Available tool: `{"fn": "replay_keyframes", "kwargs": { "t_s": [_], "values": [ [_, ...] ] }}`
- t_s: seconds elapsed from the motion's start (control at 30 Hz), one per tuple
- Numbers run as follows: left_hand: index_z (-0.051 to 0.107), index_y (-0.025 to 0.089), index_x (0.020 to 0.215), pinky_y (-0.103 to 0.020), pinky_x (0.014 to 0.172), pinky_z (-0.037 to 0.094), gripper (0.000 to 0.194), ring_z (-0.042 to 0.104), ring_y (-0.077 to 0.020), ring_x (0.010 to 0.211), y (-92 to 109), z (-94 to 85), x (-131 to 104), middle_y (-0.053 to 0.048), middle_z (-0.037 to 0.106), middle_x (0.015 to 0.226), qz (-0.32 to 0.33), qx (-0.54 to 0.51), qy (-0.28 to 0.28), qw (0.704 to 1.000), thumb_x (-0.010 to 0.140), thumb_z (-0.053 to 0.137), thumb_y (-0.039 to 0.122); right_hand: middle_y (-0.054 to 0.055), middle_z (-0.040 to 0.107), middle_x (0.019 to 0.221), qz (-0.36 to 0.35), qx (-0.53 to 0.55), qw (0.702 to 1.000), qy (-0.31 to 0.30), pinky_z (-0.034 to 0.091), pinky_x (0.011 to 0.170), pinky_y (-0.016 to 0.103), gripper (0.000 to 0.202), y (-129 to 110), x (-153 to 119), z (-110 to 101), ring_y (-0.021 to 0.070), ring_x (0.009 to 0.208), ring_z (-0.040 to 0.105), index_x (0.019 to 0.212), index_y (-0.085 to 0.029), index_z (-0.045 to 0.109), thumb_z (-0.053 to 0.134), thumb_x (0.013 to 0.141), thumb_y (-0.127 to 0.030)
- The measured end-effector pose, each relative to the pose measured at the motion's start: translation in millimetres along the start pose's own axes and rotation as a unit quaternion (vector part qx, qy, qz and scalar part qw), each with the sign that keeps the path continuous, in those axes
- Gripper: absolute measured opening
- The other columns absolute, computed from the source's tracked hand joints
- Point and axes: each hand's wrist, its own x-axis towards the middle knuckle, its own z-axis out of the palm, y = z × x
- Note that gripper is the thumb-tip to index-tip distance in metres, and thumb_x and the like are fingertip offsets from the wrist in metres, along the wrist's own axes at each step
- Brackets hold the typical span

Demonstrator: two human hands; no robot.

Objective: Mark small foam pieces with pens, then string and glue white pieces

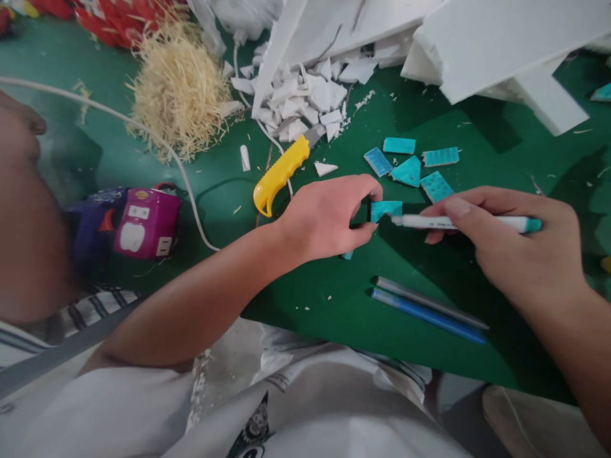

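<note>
"So, fingers?"
"Right hand point(515, 235) grips the marker point(429, 222). Left hand point(324, 213) brackets the near end of the teal piece point(386, 208), thumb and forefinger; can't tell if they're pressing."
"Piece location?"
"Right of the yellow-handled knife point(282, 175), slightly lower in view. Rightward off the left fingertips, which are nearer; long axis sideways."
"Marker?"
"Also sideways, tip pointing left, knife-ward, at the piece."
</note>
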Motion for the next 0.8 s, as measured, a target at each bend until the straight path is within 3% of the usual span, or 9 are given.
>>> {"fn": "replay_keyframes", "kwargs": {
  "t_s": [0.17,0.37,0.67,0.8],
  "values": [
    [0.066,0.023,0.107,-0.026,0.062,0.036,0.025,0.057,-0.0121,0.069,1.9,-1.0,-0.1,0.005,0.064,0.080,-0.003,-0.006,-0.002,1.000,0.082,0.068,0.027,-0.001,0.069,0.059,0.033,-0.002,0.999,0.024,0.044,0.048,0.026,0.018,-9.5,-0.8,0.3,0.0113,0.053,0.058,0.079,-0.028,0.082,0.071,0.087,-0.040],
    [0.065,0.023,0.105,-0.026,0.061,0.037,0.023,0.058,-0.0120,0.070,1.8,-0.2,0.0,0.006,0.062,0.077,0.001,0.000,0.003,1.000,0.082,0.068,0.027,0.000,0.067,0.058,0.023,0.014,0.999,0.040,0.048,0.051,0.029,0.022,-6.1,-1.6,-0.1,0.0122,0.051,0.058,0.077,-0.028,0.080,0.068,0.090,-0.041],
    [0.066,0.023,0.106,-0.026,0.060,0.036,0.026,0.057,-0.0117,0.068,1.6,0.3,0.0,0.006,0.062,0.077,0.001,0.003,0.003,1.000,0.081,0.070,0.026,-0.001,0.067,0.055,0.069,0.012,0.996,0.057,0.043,0.047,0.026,0.021,-7.6,-0.3,-2.8,0.0092,0.045,0.053,0.069,-0.026,0.079,0.067,0.086,-0.024],
    [0.066,0.023,0.107,-0.026,0.060,0.036,0.027,0.058,-0.0120,0.069,1.0,1.2,0.1,0.005,0.063,0.078,-0.001,0.002,0.005,1.000,0.081,0.069,0.027,0.000,0.066,0.053,0.049,0.011,0.996,0.068,0.042,0.045,0.026,0.021,-3.5,-0.5,-2.6,0.0104,0.045,0.054,0.072,-0.026,0.079,0.068,0.089,-0.032]
  ]
}}
